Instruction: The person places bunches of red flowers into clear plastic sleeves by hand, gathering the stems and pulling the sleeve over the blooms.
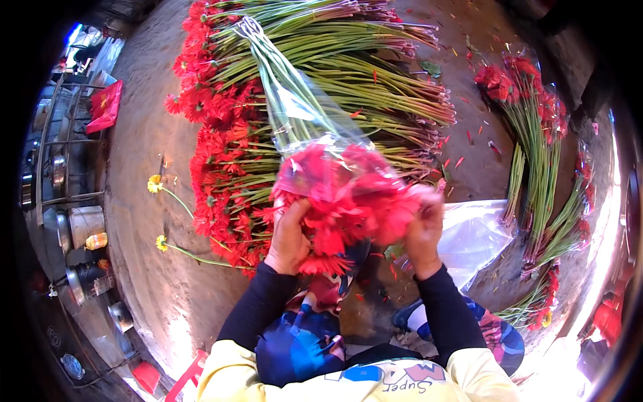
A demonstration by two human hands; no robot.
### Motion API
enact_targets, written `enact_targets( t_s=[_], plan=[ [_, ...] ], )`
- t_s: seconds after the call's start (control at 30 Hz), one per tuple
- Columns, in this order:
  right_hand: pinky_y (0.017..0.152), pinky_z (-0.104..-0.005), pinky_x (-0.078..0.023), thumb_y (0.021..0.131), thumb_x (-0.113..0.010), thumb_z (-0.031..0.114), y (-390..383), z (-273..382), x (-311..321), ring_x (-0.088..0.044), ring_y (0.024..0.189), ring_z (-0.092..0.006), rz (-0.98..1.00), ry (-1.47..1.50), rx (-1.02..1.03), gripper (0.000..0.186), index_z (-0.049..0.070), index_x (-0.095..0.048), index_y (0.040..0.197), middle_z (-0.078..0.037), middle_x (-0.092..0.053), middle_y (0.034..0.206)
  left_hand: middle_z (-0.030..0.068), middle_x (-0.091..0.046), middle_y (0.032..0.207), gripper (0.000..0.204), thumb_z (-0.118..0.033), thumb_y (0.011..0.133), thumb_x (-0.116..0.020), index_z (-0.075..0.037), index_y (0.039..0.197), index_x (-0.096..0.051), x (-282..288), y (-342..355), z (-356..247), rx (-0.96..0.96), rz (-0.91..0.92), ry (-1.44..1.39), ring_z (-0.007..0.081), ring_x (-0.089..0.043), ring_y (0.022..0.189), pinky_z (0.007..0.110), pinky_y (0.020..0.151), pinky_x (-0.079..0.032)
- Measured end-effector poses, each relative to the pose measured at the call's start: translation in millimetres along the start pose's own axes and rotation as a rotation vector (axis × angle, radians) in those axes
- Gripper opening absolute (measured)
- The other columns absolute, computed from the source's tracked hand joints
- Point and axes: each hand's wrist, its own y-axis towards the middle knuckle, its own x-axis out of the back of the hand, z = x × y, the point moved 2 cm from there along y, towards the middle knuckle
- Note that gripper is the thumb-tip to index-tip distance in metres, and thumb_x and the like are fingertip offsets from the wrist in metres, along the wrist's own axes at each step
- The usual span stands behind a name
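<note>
A bunch of red gerbera daisies [335, 181] in a clear plastic sleeve [295, 107] lies between my hands, its blooms toward me and its tied stem ends pointing away. My left hand [289, 240] is closed on the left side of the blooms, thumb in sight and the other fingers partly hidden. At the right side of the blooms, my right hand [424, 231] pinches the bunch at its edge; its fingertips are slightly blurred. Beneath the bunch stretches a large pile of loose red gerberas [224, 167], heads on the left and green stems [395, 94] toward the right.
On the right lie several sleeved red bunches [536, 134] and a sheet of clear plastic [475, 231]. Two yellow flowers [155, 183] rest left of the pile. A metal rack with pots [74, 228] lines the left side. Loose petals [459, 162] dot the floor.
</note>
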Motion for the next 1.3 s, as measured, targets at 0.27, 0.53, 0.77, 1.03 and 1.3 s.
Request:
enact_targets(
  t_s=[0.27,0.53,0.77,1.03,1.3],
  plan=[
    [0.102,-0.0328,-0.036,0.079,-0.072,0.017,-47.9,9.6,-67.0,-0.047,0.118,-0.0156,0.473,0.531,-0.653,0.063,0.008,-0.041,0.132,-0.006,-0.051,0.125,0.0107,-0.045,0.131,0.067,-0.006,0.083,-0.064,-0.009,0.141,-0.029,-1.9,-4.6,-6.1,-0.248,-0.018,0.239,0.02,-0.046,0.119,0.033,0.099,-0.039],
    [0.069,-0.0286,-0.055,0.083,-0.066,0.008,-48.2,-2.4,-80.2,-0.061,0.094,-0.0146,0.081,0.653,-0.856,0.041,0.008,-0.051,0.121,-0.004,-0.06,0.108,0.014,-0.049,0.12,0.051,-0.03,0.082,-0.068,-0.015,0.127,-0.052,-4.6,-8.9,-29.2,-0.849,-0.175,1.651,0.0308,-0.05,0.109,0.039,0.093,-0.039],
    [0.071,-0.0286,-0.056,0.09,-0.058,0.006,-38.0,-9.3,-78.7,-0.064,0.096,-0.0203,-0.084,0.75,-1.017,0.032,0.009,-0.051,0.12,-0.005,-0.061,0.11,0.0108,-0.056,0.096,0.034,-0.014,0.075,-0.072,-0.007,0.105,-0.059,-12.6,12.1,-18.5,-1.042,0.105,1.69,0.0307,-0.057,0.088,0.037,0.076,-0.049],
    [0.093,-0.0317,-0.045,0.073,-0.077,0.01,-57.6,-65.1,-59.3,-0.056,0.107,-0.0163,0.334,0.441,-0.838,0.058,0.006,-0.049,0.123,-0.004,-0.058,0.116,0.0105,-0.054,0.091,0.029,-0.013,0.076,-0.066,-0.008,0.103,-0.056,51.9,44.5,23.3,-0.982,-0.043,1.838,0.0302,-0.057,0.085,0.039,0.071,-0.049],
    [0.11,-0.0398,-0.023,0.069,-0.08,0.027,-92.2,-97.5,-89.9,-0.045,0.12,-0.027,0.492,-0.184,-0.493,0.062,0.007,-0.052,0.121,-0.009,-0.057,0.119,0.0137,-0.055,0.085,0.012,0.0,0.079,-0.056,-0.005,0.089,-0.052,101.1,55.5,29.7,-0.936,-0.079,1.521,0.0344,-0.057,0.082,0.041,0.071,-0.047]
  ],
)
